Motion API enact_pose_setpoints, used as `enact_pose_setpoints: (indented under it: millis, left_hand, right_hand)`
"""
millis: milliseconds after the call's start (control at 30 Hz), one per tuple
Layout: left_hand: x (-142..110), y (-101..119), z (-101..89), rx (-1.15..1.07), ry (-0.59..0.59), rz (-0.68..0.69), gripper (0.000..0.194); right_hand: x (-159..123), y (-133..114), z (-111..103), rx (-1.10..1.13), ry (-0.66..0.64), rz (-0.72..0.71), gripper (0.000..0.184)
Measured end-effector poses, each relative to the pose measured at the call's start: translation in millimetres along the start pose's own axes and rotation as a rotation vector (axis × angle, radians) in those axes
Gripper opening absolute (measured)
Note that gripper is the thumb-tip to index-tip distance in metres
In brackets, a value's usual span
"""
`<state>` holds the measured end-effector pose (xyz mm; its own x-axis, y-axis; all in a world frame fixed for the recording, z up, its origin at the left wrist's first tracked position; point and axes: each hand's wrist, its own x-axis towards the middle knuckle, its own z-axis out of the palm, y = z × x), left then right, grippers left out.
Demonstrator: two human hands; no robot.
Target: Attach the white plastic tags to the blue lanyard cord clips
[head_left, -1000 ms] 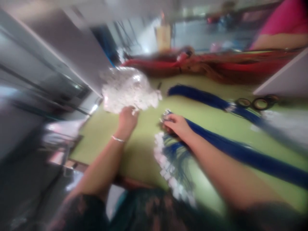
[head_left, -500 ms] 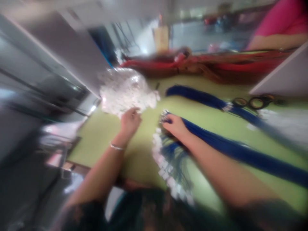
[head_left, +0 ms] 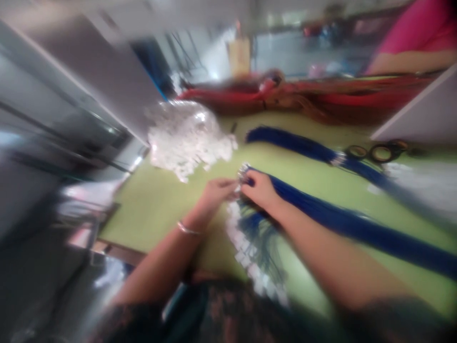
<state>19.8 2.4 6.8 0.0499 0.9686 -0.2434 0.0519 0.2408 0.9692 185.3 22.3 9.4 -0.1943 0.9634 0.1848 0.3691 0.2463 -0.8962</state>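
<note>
The picture is blurred by motion. My right hand (head_left: 260, 190) rests closed on the near end of a long bundle of blue cords (head_left: 342, 221), where small metal clips (head_left: 243, 172) show. My left hand (head_left: 217, 191) has its fingers pinched together right beside those clips; what it holds, if anything, is too small to make out. Below both hands lies a fan of blue cords with white tags (head_left: 250, 247). A heap of small white tags in clear plastic (head_left: 187, 138) sits to the upper left on the green table (head_left: 160, 209).
A second blue cord bundle (head_left: 303, 145) lies farther back, with red cords (head_left: 321, 100) behind it. Tape rolls (head_left: 378, 152) sit at the right. Another person in a pink top (head_left: 421, 33) is at the far right. A grey panel (head_left: 89, 71) borders the left.
My left hand has left the heap of white tags and moved right to meet my right hand at the clip end of the blue bundle. My right hand has stayed put.
</note>
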Motion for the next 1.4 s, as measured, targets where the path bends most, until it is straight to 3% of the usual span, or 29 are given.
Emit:
enact_pose_setpoints:
  millis: [233,433,633,900,1000,1200,1400]
  left_hand:
    - [3.8,-9.7,-2.8,-0.089,-0.023,-0.029,0.034]
    - [6.2,-7.7,-6.1,-0.29,-0.006,-0.037,0.02]
    - [5.9,-4.2,-4.3,-0.341,-0.075,-0.064,0.017]
    - [4.3,-7.6,-0.4,-0.205,0.036,-0.049,0.023]
    - [3.7,-9.4,4.1,-0.136,0.08,-0.005,0.024]
    - [3.5,-8.1,9.0,-0.129,0.092,-0.009,0.022]
    - [4.8,-8.5,10.2,-0.084,0.087,-0.026,0.019]
  right_hand:
    - [0.3,-2.3,-0.9,0.086,-0.016,0.087,0.012]
    - [-0.9,-2.7,-1.9,0.039,-0.013,0.049,0.015]
    - [-1.9,-1.6,-0.2,-0.029,-0.052,0.012,0.013]
    - [-1.9,-0.9,3.3,-0.182,-0.014,-0.006,0.011]
    - [-1.8,-0.8,4.0,-0.125,-0.023,0.005,0.009]
    - [-1.3,0.5,0.4,-0.014,0.018,0.1,0.013]
    - [0.6,1.9,2.2,-0.044,-0.05,0.11,0.013]
